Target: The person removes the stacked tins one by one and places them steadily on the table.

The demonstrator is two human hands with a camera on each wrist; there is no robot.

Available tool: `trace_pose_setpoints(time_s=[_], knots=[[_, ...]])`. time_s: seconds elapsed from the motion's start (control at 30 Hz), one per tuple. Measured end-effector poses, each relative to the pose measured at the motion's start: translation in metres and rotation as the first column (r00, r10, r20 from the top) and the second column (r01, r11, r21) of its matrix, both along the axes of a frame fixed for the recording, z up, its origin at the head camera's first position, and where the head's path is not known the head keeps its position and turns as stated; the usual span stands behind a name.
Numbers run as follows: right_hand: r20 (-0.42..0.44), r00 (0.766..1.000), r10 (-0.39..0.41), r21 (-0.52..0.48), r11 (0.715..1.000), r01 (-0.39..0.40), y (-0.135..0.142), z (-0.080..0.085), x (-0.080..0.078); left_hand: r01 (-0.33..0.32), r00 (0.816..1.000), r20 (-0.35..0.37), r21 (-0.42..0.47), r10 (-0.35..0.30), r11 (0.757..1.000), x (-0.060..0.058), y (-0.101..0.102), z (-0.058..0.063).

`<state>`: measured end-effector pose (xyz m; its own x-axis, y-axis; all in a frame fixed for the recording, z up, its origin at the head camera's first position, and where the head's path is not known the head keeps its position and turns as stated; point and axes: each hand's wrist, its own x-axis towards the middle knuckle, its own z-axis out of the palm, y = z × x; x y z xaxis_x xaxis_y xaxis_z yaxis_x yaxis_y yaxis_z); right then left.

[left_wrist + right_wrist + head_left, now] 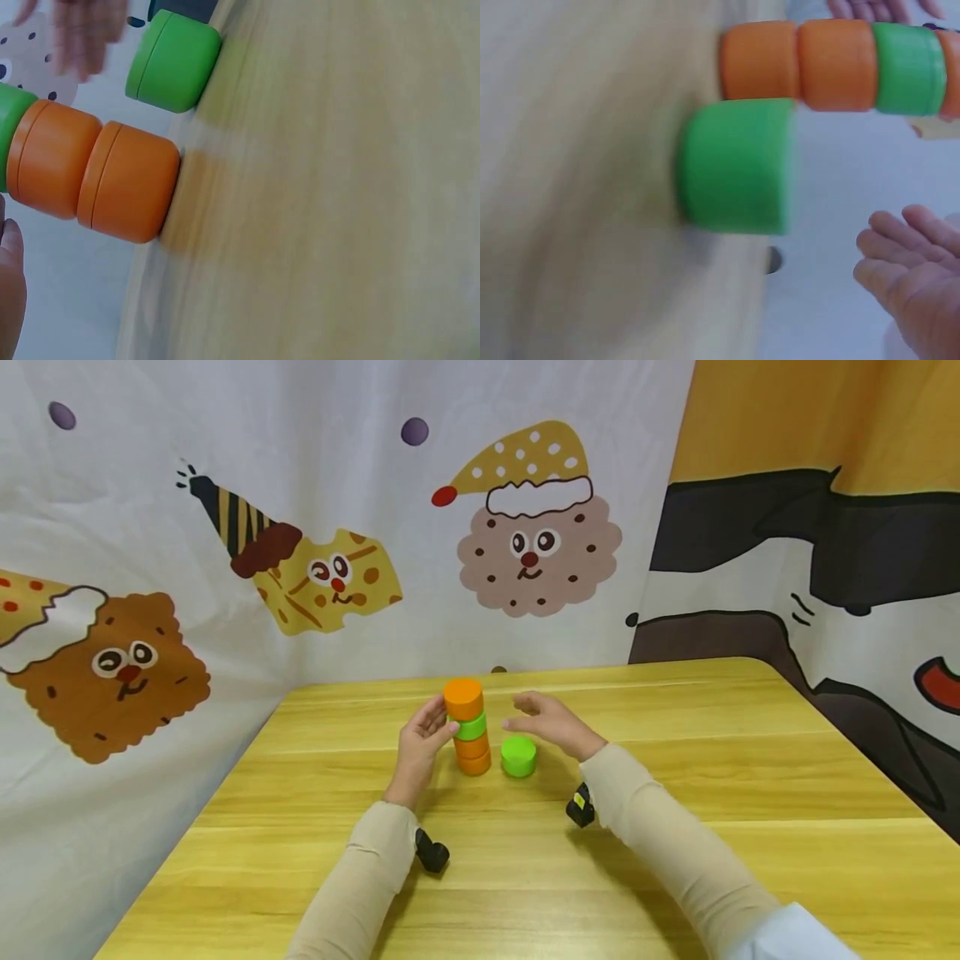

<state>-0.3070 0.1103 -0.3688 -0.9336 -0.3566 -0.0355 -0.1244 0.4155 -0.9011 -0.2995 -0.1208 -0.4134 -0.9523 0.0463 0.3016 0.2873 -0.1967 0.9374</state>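
In the head view, several round blocks stand in an upright stack: an orange block (462,698) on top, a green block (471,727) under it, then two orange blocks (472,755) at the bottom. At the stack's left side is my left hand (422,747), its thumb tip by the upper green block; whether it touches cannot be told. A single green block (518,756) sits on the table just right of the stack. Above and right of that block my right hand (553,723) hovers with fingers extended, holding nothing. The right wrist view shows this right hand (919,274) apart from the blocks.
The blocks stand on a wood-grain table (510,893), toward its far side. Behind it hangs a white cloth (337,443) printed with cartoon biscuits and cheese. Black wrist cameras (431,852) sit under both forearms.
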Motion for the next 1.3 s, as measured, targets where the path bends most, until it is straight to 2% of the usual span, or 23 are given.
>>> trace_pose_setpoints(time_s=[0.23, 0.43, 0.67, 1.03, 1.3], knots=[[-0.099, 0.991, 0.087, 0.036, 0.996, -0.083, -0.019, 0.028, -0.008, 0.017, 0.999, 0.043, -0.072, -0.014, 0.997, -0.001, -0.002, -0.005], [-0.128, 0.986, 0.11, 0.048, 0.993, -0.104, -0.033, 0.039, -0.011, 0.052, 0.997, 0.069, -0.107, -0.045, 0.993, -0.004, -0.004, -0.01], [-0.163, 0.98, 0.115, 0.053, 0.993, -0.108, -0.041, 0.034, -0.009, 0.092, 0.993, 0.088, -0.131, -0.08, 0.987, -0.003, -0.003, -0.014], [-0.212, 0.971, 0.109, 0.004, 0.994, -0.11, -0.048, 0.032, -0.009, 0.094, 0.993, 0.085, -0.117, -0.085, 0.989, -0.002, -0.001, -0.016], [-0.246, 0.963, 0.113, -0.003, 0.993, -0.117, -0.049, 0.032, -0.008, 0.062, 0.995, 0.086, -0.107, -0.052, 0.992, -0.003, 0.001, -0.014]])
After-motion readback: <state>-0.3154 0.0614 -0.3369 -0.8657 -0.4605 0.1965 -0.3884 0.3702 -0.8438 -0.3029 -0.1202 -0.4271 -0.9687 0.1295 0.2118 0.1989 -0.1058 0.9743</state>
